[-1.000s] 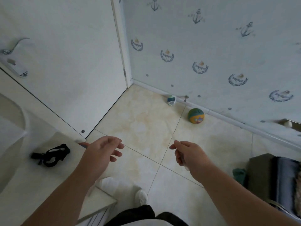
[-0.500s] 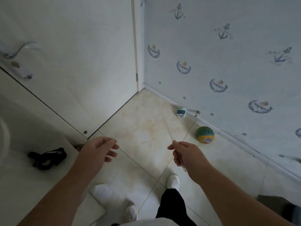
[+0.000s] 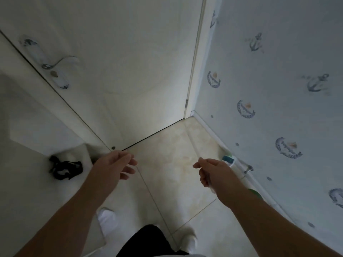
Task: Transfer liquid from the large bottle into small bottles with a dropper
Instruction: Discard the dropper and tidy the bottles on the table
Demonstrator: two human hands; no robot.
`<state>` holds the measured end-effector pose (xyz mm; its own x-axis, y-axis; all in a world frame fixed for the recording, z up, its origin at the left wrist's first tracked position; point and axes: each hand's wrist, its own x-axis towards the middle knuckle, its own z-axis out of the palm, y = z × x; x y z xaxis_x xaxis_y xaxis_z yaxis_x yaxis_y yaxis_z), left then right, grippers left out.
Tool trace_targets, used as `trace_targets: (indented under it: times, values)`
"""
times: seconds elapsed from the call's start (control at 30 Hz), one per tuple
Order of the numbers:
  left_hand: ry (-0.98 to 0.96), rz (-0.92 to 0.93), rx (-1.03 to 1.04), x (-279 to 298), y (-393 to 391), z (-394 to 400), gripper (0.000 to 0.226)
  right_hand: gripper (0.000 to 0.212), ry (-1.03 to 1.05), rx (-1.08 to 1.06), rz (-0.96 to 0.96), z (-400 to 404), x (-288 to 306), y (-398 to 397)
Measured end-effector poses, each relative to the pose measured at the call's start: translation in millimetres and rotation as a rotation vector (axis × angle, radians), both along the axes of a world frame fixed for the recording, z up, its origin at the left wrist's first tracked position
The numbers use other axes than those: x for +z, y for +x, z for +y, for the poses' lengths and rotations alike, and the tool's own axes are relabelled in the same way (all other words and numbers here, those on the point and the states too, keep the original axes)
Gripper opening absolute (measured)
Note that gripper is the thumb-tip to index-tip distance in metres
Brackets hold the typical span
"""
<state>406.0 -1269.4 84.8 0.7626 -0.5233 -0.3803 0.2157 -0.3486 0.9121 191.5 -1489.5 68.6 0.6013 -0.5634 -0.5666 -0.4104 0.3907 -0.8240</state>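
My right hand is closed on a thin clear dropper. Its bulb end shows below my fingers and its faint, blurred tube points up and away over the floor tiles. My left hand hangs in the air with loosely spread fingers and holds nothing; it is just right of the white table's corner. No large bottle or small task bottles are in view. A small white container with a teal label lies on the floor by the wall, just beyond my right hand.
A white table at the left carries a black strap bundle. A white door with a lever handle stands ahead. The anchor-patterned wall runs along the right, with a metal doorstop and a green ball partly behind my forearm.
The view has swung left toward the door and table. The ball slid behind my right forearm. Both hands kept their poses, with the dropper still held in the right one.
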Motion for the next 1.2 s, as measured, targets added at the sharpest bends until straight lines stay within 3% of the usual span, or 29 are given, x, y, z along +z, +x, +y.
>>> trace_targets:
  times: [0.47, 0.6, 0.87, 1.07, 1.2]
  values:
    - [-0.013, 0.042, 0.348, -5, 125, -11, 0.016, 0.032, -0.062, 0.366, -0.059, -62, 22, 206]
    - [0.025, -0.019, 0.431, 9, 147, 0, 0.02, 0.03, -0.021, 0.453, -0.096, -56, 33, 264]
    - [0.124, -0.083, 0.752, 28, 147, 36, 0.02, 0.032, 0.041, 0.768, -0.155, -26, 47, 378]
    - [0.16, -0.117, 1.041, 45, 119, 42, 0.019, 0.029, 0.036, 1.117, -0.182, 1, 65, 449]
    - [0.156, -0.129, 1.269, 54, 93, 49, 0.02, 0.023, -0.177, 1.412, -0.282, 38, 77, 480]
